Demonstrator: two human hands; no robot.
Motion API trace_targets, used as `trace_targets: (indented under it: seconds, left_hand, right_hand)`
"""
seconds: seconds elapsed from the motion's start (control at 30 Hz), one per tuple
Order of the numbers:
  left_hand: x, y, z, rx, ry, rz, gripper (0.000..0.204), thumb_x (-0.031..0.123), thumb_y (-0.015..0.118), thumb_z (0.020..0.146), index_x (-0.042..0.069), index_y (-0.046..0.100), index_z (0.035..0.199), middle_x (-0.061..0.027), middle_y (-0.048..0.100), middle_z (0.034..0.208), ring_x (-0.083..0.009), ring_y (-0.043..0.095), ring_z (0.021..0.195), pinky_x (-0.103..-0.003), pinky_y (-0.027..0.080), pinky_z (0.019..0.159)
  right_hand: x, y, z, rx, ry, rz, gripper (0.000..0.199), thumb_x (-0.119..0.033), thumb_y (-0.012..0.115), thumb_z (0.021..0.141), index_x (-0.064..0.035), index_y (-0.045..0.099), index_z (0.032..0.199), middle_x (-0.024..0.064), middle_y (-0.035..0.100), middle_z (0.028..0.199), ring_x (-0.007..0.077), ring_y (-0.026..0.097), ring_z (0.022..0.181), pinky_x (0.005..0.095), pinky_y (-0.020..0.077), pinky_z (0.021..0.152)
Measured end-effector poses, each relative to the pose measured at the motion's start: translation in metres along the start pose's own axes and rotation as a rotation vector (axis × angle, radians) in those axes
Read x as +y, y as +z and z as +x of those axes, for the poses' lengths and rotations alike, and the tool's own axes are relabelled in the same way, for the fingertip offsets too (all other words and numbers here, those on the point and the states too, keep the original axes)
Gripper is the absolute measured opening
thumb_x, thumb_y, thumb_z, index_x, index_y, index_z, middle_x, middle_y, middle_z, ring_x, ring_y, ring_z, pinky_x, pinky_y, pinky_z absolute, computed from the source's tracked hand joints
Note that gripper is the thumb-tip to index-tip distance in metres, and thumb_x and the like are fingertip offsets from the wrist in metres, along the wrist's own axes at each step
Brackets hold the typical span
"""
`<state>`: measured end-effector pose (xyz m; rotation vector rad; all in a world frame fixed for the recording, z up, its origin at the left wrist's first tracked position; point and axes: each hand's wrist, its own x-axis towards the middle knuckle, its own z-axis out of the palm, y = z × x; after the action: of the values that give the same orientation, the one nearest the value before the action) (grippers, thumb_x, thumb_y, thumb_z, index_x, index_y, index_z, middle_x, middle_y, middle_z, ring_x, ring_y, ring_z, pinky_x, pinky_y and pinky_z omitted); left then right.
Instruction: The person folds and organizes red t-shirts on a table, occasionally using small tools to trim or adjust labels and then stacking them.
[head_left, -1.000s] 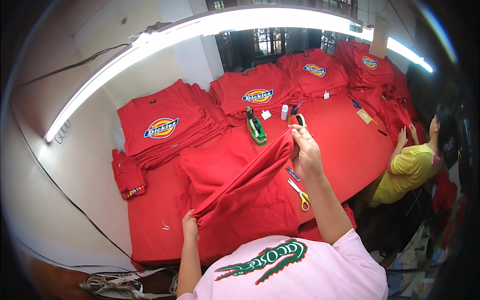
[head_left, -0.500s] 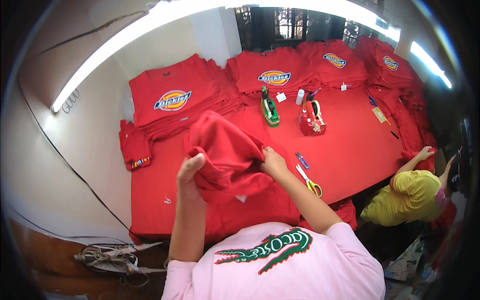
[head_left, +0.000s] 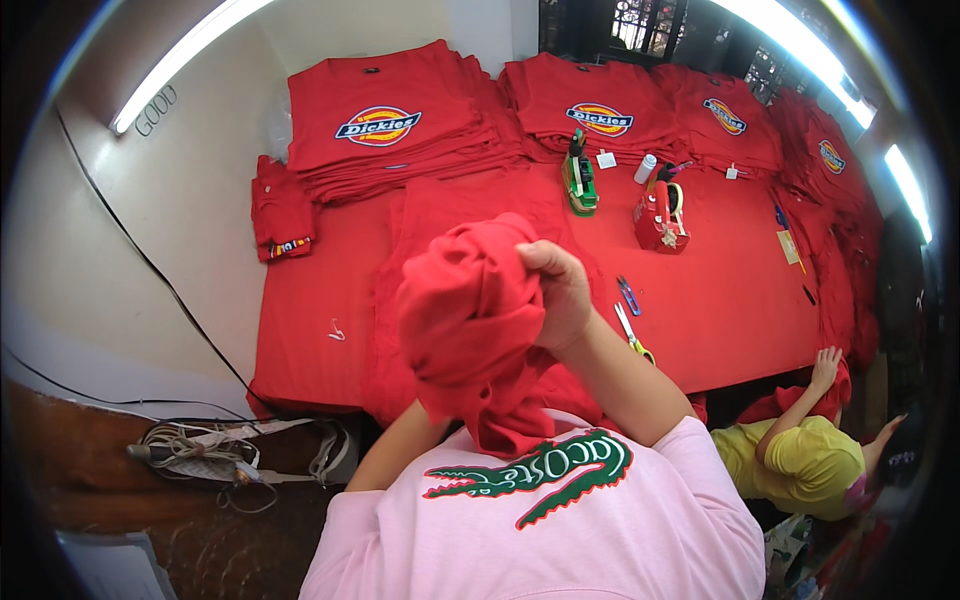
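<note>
A bunched red shirt (head_left: pixel 470 310) is raised in front of my chest, its cloth gathered into folds. My right hand (head_left: pixel 562 298) pinches its upper right edge between thumb and fingers. My left forearm (head_left: pixel 405 447) runs up under the shirt, and the cloth hides my left hand. Beneath the raised shirt, more red cloth lies spread over the table (head_left: pixel 735 300). To the right of my right hand are blue thread snips (head_left: pixel 627 296) and scissors with yellow-green handles (head_left: pixel 641 348), partly behind my forearm.
Stacks of folded red shirts (head_left: pixel 385 110) line the back. A green tape dispenser (head_left: pixel 579 187) and a red tape dispenser (head_left: pixel 662 222) stand before them. Folded red cloth (head_left: pixel 283 210) lies at left. A person in yellow (head_left: pixel 815 465) handles red cloth at right. Cables (head_left: pixel 190 450) lie lower left.
My right hand has moved up and is now at the shirt's upper edge. My left hand, seen gripping the shirt's left side before, has gone under the cloth. My view has shifted slightly.
</note>
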<state>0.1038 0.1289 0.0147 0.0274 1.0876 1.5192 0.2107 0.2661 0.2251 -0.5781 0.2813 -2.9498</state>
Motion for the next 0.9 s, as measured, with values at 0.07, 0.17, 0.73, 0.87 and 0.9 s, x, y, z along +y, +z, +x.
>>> trace_targets:
  seconds: [0.07, 0.17, 0.73, 0.87, 0.9]
  left_hand:
    - [-0.005, 0.018, 0.0, -0.035, 0.009, -0.118, 0.061, 0.003, 0.076, 0.084, 0.0, 0.058, 0.142, -0.013, 0.069, 0.134, -0.0234, 0.067, 0.122, -0.036, 0.052, 0.106]
    - [0.027, 0.03, 0.0, -0.098, 0.142, -0.231, 0.053, 0.004, 0.074, 0.086, -0.002, 0.062, 0.137, -0.0153, 0.07, 0.131, -0.0243, 0.068, 0.122, -0.036, 0.052, 0.106]
    - [0.285, 0.104, -0.225, 0.076, 0.121, 2.294, 0.024, 0.01, 0.07, 0.087, 0.001, 0.078, 0.107, -0.0187, 0.076, 0.094, -0.0381, 0.071, 0.098, -0.057, 0.016, 0.132]
    - [0.299, 0.1, -0.291, 0.761, 0.992, 2.149, 0.013, -0.002, 0.07, 0.084, 0.002, 0.069, 0.096, -0.0178, 0.073, 0.088, -0.0354, 0.073, 0.097, -0.06, 0.016, 0.131]
    - [0.303, 0.091, -0.286, 0.822, 1.242, 2.172, 0.015, -0.004, 0.068, 0.083, 0.002, 0.067, 0.097, -0.0176, 0.072, 0.087, -0.0351, 0.073, 0.094, -0.06, 0.017, 0.131]
  right_hand:
    - [0.004, 0.0, 0.005, -0.021, 0.037, 0.026, 0.051, -0.031, 0.061, 0.104, 0.005, 0.061, 0.14, 0.0204, 0.068, 0.14, 0.0334, 0.067, 0.128, 0.0496, 0.0487, 0.117]
    - [-0.015, 0.015, -0.004, 0.17, 0.079, -0.093, 0.053, -0.034, 0.067, 0.102, 0.0033, 0.063, 0.139, 0.0187, 0.07, 0.136, 0.0315, 0.069, 0.124, 0.0473, 0.0516, 0.114]
    - [-0.192, 0.131, -0.079, 0.146, 0.307, -3.207, 0.01, -0.007, 0.071, 0.065, -0.0117, 0.077, 0.071, -0.002, 0.073, 0.08, 0.0197, 0.064, 0.1, 0.0427, 0.0389, 0.115]
    - [-0.193, 0.208, -0.069, 0.218, -0.746, -3.536, 0.011, 0.001, 0.065, 0.072, -0.0051, 0.06, 0.065, 0.0033, 0.064, 0.072, 0.0243, 0.065, 0.096, 0.0428, 0.0437, 0.108]
    - [-0.193, 0.216, -0.073, 0.328, -0.821, -3.519, 0.011, 0.002, 0.065, 0.072, -0.0046, 0.059, 0.066, 0.0039, 0.064, 0.072, 0.0252, 0.065, 0.096, 0.0423, 0.0442, 0.106]
